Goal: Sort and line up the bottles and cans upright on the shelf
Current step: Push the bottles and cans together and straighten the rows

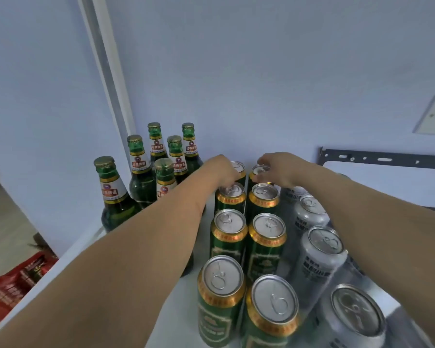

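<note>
Fingers (263, 162) seemingly grip 2 rearmost green cans (259, 172) against wall (261, 84).

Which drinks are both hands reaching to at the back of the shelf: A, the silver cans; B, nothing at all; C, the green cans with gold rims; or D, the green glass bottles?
C: the left hand and the right hand each sit on a rear green can, between the bottles and silver cans.
</note>
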